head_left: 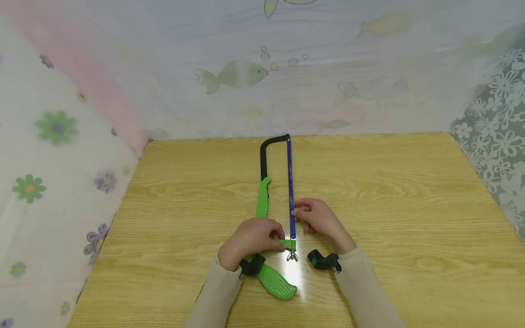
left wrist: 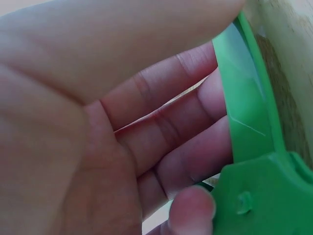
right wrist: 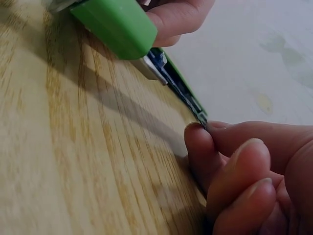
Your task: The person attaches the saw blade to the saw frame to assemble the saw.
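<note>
A hacksaw [head_left: 263, 200] with a green and black frame lies on the table, its tip pointing away from me. Its blue blade [head_left: 290, 177] runs along the right side, from the black front end to the green lower arm. My left hand [head_left: 254, 234] grips the green frame [left wrist: 247, 93] near that arm, with the fingers curled round it. Between thumb and forefinger, my right hand [head_left: 321, 222] pinches the blade low down, also seen in the right wrist view. A wing nut [head_left: 292, 256] sits below the arm, and the ribbed green handle [head_left: 276, 282] extends toward me.
The wood-patterned table [head_left: 389, 191] meets a pale fish-printed sheet [head_left: 328, 100] at the back, close to the saw's tip. Flower-printed sheeting [head_left: 57, 191] borders the left side. A black wrist device [head_left: 324, 261] is on each wrist.
</note>
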